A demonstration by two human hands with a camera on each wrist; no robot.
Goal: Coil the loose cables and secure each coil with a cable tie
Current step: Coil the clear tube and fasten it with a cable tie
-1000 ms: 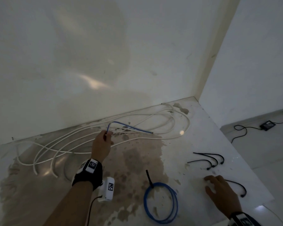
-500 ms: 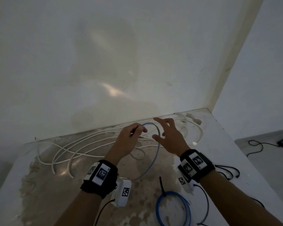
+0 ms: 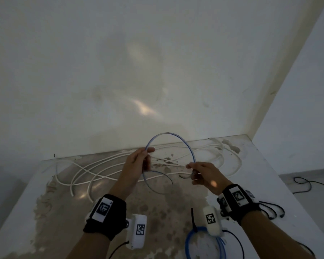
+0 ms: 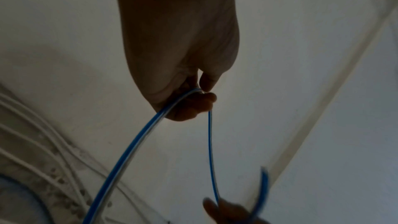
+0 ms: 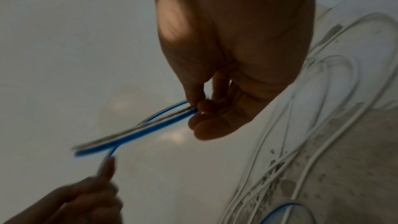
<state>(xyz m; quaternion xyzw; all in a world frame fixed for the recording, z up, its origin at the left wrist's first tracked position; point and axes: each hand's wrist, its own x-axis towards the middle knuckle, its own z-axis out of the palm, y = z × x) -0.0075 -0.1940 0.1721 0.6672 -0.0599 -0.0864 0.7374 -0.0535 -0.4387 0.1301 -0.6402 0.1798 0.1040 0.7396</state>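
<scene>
While both hands hold it above the table [image 3: 269, 176], the blue cable [image 3: 178, 136] arches upward between them.

The left hand [image 3: 137, 165] pinches one end of the arch, the right hand [image 3: 206, 174] the other; a lower loop sags beneath. The left wrist view shows thumb and fingers [image 4: 193, 106] closed on the strand. The head view alone shows white cables [image 3: 101, 171] behind, a tied coil [image 3: 204, 240] near and black ties [image 3: 273, 212] by the right edge.
</scene>
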